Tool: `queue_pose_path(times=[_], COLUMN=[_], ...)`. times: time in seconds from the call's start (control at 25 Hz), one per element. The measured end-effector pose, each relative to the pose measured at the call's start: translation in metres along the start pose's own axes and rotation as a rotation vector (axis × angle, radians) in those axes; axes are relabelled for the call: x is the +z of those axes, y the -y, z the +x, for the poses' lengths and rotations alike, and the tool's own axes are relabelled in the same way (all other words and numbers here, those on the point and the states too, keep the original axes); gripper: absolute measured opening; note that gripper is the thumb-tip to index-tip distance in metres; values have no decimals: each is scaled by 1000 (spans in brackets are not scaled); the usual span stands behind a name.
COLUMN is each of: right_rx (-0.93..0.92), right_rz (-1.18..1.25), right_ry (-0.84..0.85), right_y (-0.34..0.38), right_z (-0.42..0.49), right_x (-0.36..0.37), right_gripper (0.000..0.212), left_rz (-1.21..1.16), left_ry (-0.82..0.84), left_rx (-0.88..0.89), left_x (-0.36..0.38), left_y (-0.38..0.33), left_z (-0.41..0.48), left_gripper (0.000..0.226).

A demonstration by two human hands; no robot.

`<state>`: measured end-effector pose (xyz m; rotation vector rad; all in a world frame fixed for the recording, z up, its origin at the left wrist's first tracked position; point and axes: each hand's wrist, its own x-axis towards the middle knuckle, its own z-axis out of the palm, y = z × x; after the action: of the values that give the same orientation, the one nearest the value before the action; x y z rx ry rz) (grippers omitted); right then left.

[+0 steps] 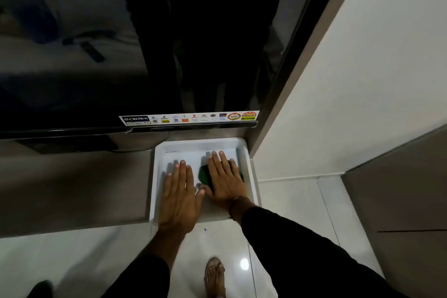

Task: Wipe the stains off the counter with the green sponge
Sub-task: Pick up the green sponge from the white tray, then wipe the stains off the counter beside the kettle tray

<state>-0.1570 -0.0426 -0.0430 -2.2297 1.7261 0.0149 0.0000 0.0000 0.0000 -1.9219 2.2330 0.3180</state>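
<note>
Right hand (223, 180) pressed flat, fingers extended, on the green sponge (205, 173) in a white tray (251, 176); left hand (179, 197) flat, grasping nothing; stains apparently indistinct.

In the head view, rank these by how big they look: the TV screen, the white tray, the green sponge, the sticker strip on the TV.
1. TV screen, by far the largest.
2. White tray.
3. Sticker strip.
4. Green sponge, though the right hand covers most of it, so its full size is unsure.
</note>
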Motion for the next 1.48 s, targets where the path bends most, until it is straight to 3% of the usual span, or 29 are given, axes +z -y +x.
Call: queue_pose_path(times=[0.12,0.44,0.6,0.88,1.24,1.48], right_rx=[-14,-48,-125,-115,211,512], right_rz=[-65,-52,-13,31,-64,-115], right_ry=[59,-1,-108,-365,-498,-579], right_y=[-3,-7,-5,-24,-241,-394], right_z=[5,8,-1,-57,-246,-414], right_x=[11,17,-6,-100,-157,-175], right_gripper=[97,64,63,70,69,66], left_rz=[-58,-116,-41,4,-2,3], left_ry=[-49,-51,-79,-111,-203,-255], left_rx=[-2,40,12,90,418,728], left_x=[12,19,2,-57,-81,-76], left_y=[6,9,1,-52,-298,-523], left_z=[6,9,5,0,-33,-65], left_gripper=[88,85,75,80,88,95])
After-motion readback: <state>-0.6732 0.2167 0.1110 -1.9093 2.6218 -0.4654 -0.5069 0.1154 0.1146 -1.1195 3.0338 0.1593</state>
